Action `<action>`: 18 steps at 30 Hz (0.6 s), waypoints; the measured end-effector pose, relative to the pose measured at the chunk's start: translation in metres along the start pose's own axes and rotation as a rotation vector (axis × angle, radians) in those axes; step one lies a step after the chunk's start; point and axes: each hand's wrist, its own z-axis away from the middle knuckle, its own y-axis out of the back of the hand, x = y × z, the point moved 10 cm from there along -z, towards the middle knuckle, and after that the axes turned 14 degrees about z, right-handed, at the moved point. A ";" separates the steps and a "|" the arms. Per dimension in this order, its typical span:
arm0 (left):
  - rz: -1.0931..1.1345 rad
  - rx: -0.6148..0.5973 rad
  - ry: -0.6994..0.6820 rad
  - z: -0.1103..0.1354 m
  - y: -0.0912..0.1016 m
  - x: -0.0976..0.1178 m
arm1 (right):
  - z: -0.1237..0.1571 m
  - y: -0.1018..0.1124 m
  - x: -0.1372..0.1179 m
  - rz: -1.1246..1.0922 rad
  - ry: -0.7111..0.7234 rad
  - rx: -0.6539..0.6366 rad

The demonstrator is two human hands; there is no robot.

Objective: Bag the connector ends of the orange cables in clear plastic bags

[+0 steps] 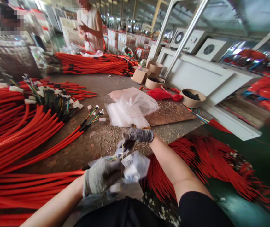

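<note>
My left hand [102, 175], in a grey-white work glove, is closed around the gathered part of a small clear plastic bag [136, 167]. Whitish parts show through the film, too blurred to name. Just beyond and to the right, my right hand [136, 137] wears a darker grey glove, its fingers pinched together. A thin yellow rubber band [122, 148] runs from those fingers down toward the left hand and the bag. Wire ends with connectors [114, 156] poke out near the left fingers, partly hidden. Beyond the right hand lie flat clear plastic bags [130, 107].
Thick bundles of red sheathed cables [26, 135] with white connectors cover the left side. More red cables [97, 63] lie at the back near a standing person [91, 28]. Cardboard tubs [193, 97] stand at the right. Red wires [220, 167] hang below the table's right edge.
</note>
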 end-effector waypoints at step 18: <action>-0.631 0.633 0.621 0.033 0.217 -0.119 | -0.060 0.056 0.059 -0.011 -0.215 0.427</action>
